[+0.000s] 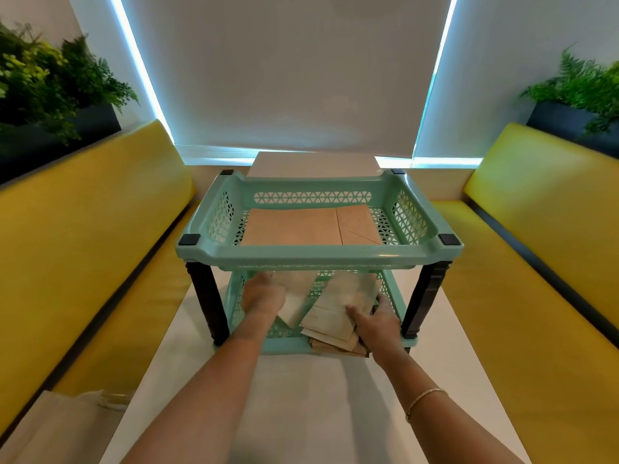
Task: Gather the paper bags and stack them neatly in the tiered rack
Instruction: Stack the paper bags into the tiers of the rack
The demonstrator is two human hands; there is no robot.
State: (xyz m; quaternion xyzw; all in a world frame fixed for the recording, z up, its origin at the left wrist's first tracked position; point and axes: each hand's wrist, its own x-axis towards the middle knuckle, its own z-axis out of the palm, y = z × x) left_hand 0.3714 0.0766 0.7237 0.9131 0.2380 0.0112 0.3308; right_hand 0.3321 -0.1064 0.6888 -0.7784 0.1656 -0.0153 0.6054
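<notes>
Tiered rack: mint-green plastic, two lattice trays on dark corner posts, standing on the white surface.
Upper tray: one flat brown paper bag lying square on the tray floor.
Lower tray: loose pile of paper bags, skewed, front edges overhanging the tray's front lip.
Left hand: reaching under the upper tray, resting on a pale bag at the left of the pile; grip hidden, cannot tell whether pinched or only pressed.
Right hand: thumb on top of the pile, fingers curled round its right edge, clamped on the stack.
Step judged: squaring the pile inside the lower tray.
Risk, overhang: likely slide of the bottom bags onto the surface if released while past the lip.
Risk, clearance: low gap under the upper tray; possible creasing of bag tops against its rim.
Risk, rack: light frame, apt to shift backward under a hard push.
Risk, skew: uneven stack if the left bag stays angled.
</notes>
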